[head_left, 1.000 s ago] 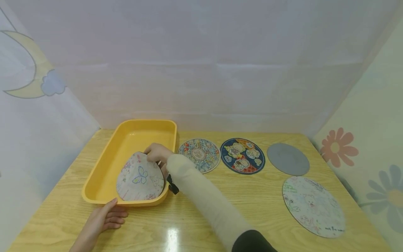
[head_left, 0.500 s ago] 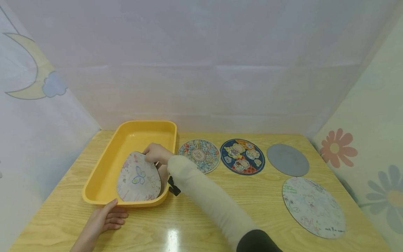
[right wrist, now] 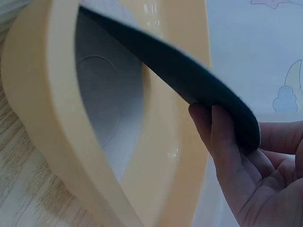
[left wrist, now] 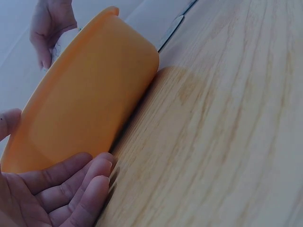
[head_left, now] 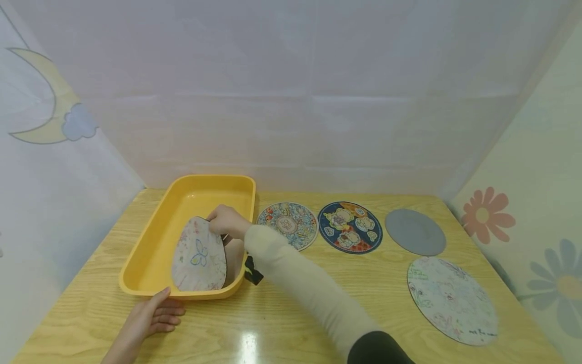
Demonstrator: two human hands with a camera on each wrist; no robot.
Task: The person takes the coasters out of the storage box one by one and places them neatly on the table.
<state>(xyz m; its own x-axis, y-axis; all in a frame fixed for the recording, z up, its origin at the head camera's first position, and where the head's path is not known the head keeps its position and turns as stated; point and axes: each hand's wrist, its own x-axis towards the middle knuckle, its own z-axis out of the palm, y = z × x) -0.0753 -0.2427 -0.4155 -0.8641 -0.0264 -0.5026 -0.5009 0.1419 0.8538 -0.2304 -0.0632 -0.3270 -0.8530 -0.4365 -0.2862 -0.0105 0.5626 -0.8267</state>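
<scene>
With fingers and thumb, my right hand [head_left: 227, 222] pinches the upper edge of a round mat [head_left: 197, 260] bearing child-like scribbles and a blue butterfly. The mat is tilted and bent inside the yellow tray [head_left: 147, 255]. Its dark underside shows in the right wrist view, above a pale surface [right wrist: 109, 104] with a thin circular line. My left hand [head_left: 150, 316] lies at the tray's near side, thumb on the rim. In the left wrist view its relaxed fingers [left wrist: 92, 189] touch the outer wall close to the table.
Right of the tray lie a colourful patterned round mat [head_left: 287, 225], a dark blue one with cartoon figures [head_left: 350, 227] and a plain grey one [head_left: 416, 231]. A larger scribbled mat [head_left: 452, 301] lies nearer. A cloth wall [head_left: 291, 131] stands behind the wooden table [head_left: 318, 283].
My right hand's mat has tilted further, its right edge moving left, so that more of the pale surface under it shows. My left hand has stayed at the tray.
</scene>
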